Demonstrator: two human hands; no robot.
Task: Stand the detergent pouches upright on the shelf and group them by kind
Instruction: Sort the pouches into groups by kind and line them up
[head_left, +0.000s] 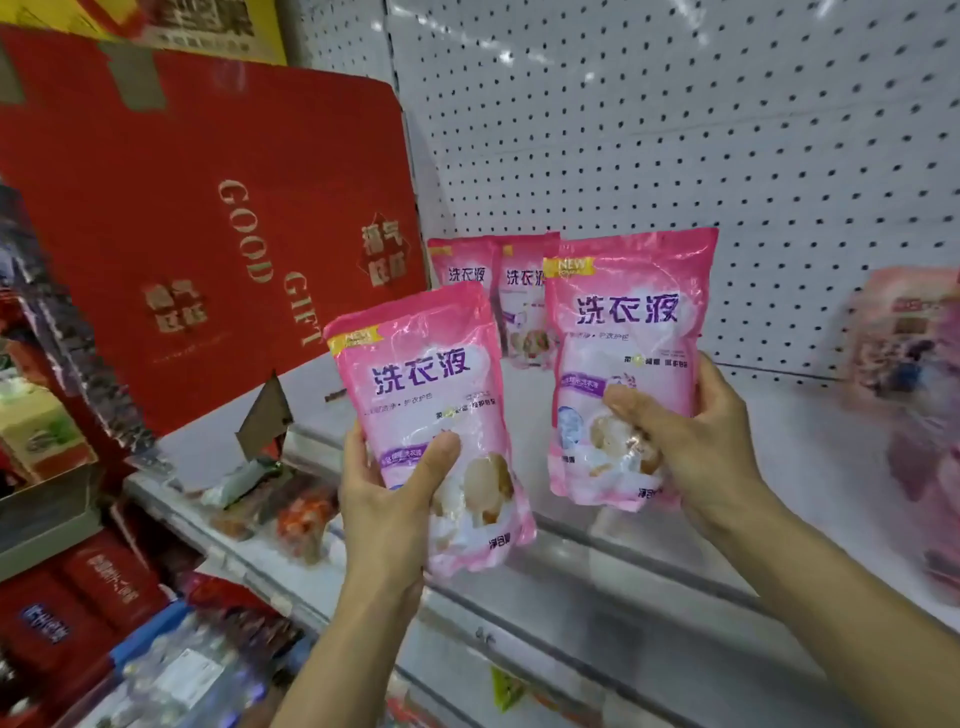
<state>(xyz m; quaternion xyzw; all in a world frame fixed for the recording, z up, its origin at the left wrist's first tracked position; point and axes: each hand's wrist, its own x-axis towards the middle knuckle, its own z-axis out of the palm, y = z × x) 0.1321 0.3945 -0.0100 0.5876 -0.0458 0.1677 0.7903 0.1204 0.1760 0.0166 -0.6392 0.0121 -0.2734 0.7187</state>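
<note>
Gripping one pink detergent pouch each, both hands are raised in front of the shelf. Left hand (387, 506): thumb pressed across the front of the left pouch (431, 415), fingers curled behind its edge; pouch tilted slightly, top leaning left. Right hand (696, 436): thumb on the front of the right pouch (626, 358), fingers wrapped round its right edge; pouch near upright, held clear of the shelf board.

Count, pink pouches: four. Two in hand, two standing pouches (496, 291) upright side by side at the back of the white shelf (769, 441), against the perforated back panel (675, 130). All four share the same glossy, crinkled plastic film, purple lettering and a yellow corner flag.

A fifth pouch, the blurred pouch (906, 353), paler pink with a different print, stands at the far right of the shelf; kind cannot be read.

One red cardboard gift box (208, 218), flat-faced with gold lettering, leans at the left.
</note>
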